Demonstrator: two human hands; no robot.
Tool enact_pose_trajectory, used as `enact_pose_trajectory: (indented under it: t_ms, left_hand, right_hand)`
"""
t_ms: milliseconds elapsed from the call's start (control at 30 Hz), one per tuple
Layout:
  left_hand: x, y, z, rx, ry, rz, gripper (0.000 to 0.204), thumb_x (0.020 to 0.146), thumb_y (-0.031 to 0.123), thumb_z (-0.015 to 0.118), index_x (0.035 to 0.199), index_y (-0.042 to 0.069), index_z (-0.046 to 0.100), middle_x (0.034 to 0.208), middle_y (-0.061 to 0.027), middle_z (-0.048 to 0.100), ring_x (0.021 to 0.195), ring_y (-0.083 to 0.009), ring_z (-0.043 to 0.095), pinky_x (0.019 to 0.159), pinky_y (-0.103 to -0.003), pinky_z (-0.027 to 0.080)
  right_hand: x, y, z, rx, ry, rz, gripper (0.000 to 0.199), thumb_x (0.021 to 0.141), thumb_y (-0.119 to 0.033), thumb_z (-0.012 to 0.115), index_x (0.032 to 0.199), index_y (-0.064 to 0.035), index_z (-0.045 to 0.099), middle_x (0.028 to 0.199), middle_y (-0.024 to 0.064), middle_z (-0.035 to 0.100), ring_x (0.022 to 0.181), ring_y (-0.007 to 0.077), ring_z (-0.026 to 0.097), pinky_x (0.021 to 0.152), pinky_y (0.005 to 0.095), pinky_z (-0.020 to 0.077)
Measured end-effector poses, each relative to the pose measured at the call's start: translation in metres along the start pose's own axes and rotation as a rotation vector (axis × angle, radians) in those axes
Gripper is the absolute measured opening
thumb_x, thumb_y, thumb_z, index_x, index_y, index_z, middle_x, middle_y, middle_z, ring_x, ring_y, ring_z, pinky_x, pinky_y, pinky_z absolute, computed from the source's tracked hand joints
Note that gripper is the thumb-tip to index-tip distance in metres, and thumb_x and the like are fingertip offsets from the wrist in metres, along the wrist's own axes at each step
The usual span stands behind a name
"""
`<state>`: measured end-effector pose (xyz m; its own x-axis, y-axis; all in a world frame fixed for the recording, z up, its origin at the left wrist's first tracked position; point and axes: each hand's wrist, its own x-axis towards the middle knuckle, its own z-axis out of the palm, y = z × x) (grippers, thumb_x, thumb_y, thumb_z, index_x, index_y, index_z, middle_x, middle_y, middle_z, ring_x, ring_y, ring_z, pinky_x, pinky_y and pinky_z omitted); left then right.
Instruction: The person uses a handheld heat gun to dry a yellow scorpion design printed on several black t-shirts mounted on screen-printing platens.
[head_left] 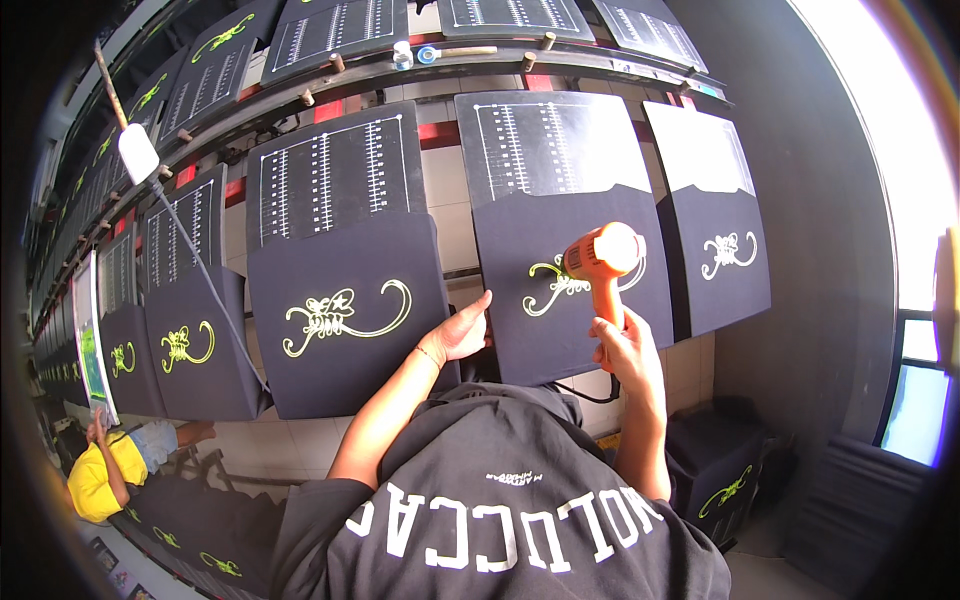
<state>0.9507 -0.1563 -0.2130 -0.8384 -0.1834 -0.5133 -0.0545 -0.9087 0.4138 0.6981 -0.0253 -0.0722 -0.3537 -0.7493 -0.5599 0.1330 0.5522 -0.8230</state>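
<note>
So the right hand point(622, 345) is wrapped tight around the grip of an orange heat gun point(603, 262), with the nozzle end up above the hand and right over the yellow-green scorpion-looking print point(556, 284) on a dark fabric panel point(570, 285). The left hand point(462, 330) is open, fingers stretched out flat, fingertips touching the left edge of that same panel, in the gap between it and the next dark panel point(345, 320) on its other side, which has the same print. More panels like these run off in a row further left of the left hand, all laid on a long sloped printing bench point(445, 190). Way down past the left forearm, another person in a yellow shirt point(97, 485) sits low.
</note>
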Motion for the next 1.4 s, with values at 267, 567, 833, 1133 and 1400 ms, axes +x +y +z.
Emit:
enact_pose_trajectory:
  t_ms: [267,567,833,1133,1400]
  left_hand:
    - [-0.002,0.001,0.003,0.01,0.033,-0.002,0.079,0.097,0.065,0.049,0.158,0.019,0.025,0.156,-0.0022,0.041,0.143,-0.0192,0.039,0.114,-0.042,0.034]
    - [0.0,-0.002,-0.003,0.014,0.008,-0.001,0.078,0.099,0.063,0.047,0.158,0.018,0.023,0.156,-0.0037,0.041,0.142,-0.0207,0.041,0.113,-0.042,0.036]
    - [-0.001,-0.001,0.001,0.002,0.024,0.013,0.078,0.099,0.063,0.048,0.156,0.014,0.029,0.156,-0.0031,0.041,0.141,-0.0197,0.04,0.112,-0.042,0.036]
    - [0.001,-0.003,-0.002,0.008,0.02,0.007,0.076,0.099,0.064,0.047,0.156,0.016,0.031,0.154,-0.0023,0.043,0.138,-0.0191,0.043,0.109,-0.042,0.038]
    - [0.001,-0.004,-0.002,-0.004,0.025,0.026,0.079,0.099,0.063,0.048,0.157,0.014,0.027,0.156,-0.0033,0.04,0.14,-0.0201,0.041,0.112,-0.043,0.035]
  right_hand:
    - [-0.013,0.008,-0.011,0.076,-0.027,-0.003,0.019,0.094,-0.019,0.065,0.097,-0.0004,0.059,0.075,0.0027,0.06,0.052,0.0061,0.055,0.043,0.0222,0.0419]
    - [-0.023,0.011,-0.017,0.146,-0.056,0.05,0.02,0.094,-0.02,0.065,0.098,-0.0011,0.06,0.078,0.0025,0.062,0.053,0.006,0.056,0.044,0.0213,0.0425]
    - [-0.022,0.014,-0.023,0.127,-0.029,0.058,0.025,0.094,-0.021,0.065,0.105,0.0006,0.059,0.081,0.0048,0.063,0.053,0.0073,0.056,0.045,0.0224,0.0432]
    - [-0.03,0.013,-0.024,0.075,0.012,0.077,0.024,0.094,-0.022,0.065,0.102,-0.0001,0.06,0.08,0.0037,0.063,0.053,0.0073,0.056,0.046,0.023,0.0434]
    - [-0.029,0.017,-0.016,0.185,-0.037,0.034,0.018,0.095,-0.019,0.063,0.096,-0.0012,0.06,0.072,0.0016,0.06,0.052,0.0062,0.055,0.044,0.0216,0.0423]
